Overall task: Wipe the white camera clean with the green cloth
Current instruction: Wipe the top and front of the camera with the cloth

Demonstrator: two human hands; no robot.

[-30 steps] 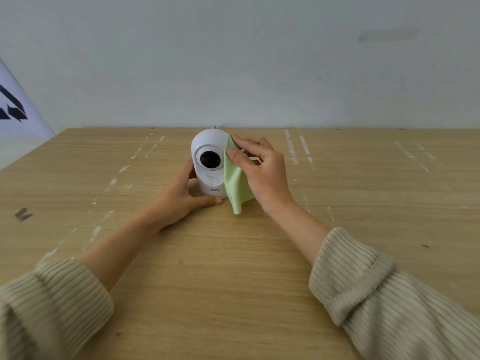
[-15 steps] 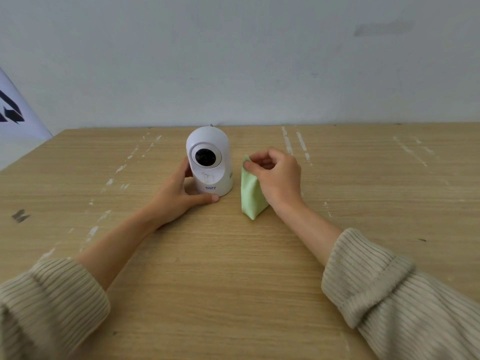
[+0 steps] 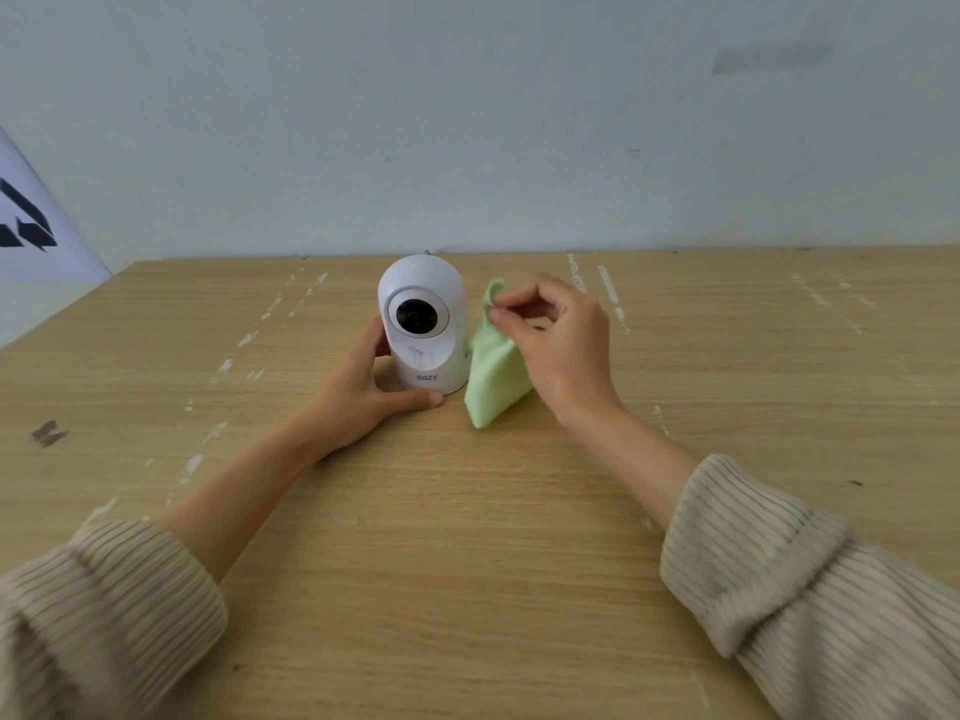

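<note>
Wood grain runs across the table (image 3: 467, 563) under my arms, pale and marked with scuffed white streaks toward the far edge. The white camera (image 3: 423, 324) stands upright near the middle of that far edge, its round dark lens facing me and small blue lettering low on its front. My left hand (image 3: 363, 387) cups its base from the left side, thumb lying along the table in front of it and fingers curled round behind, so I am grasping it lightly there. Just to the right of the camera hangs the green cloth (image 3: 493, 371), pinched at its top corner between the thumb and fingertips of my right hand (image 3: 561, 345). The cloth droops in a folded wedge, its lower end resting on the table and its left edge very close to the camera's side; I cannot tell whether they touch. Both my sleeves (image 3: 779, 579) are ribbed beige knit, pushed up the forearms. Beyond the far edge is a plain grey-white wall (image 3: 519, 122), and past the far left corner a white sheet (image 3: 36, 236) with black shapes leans into view.
</note>
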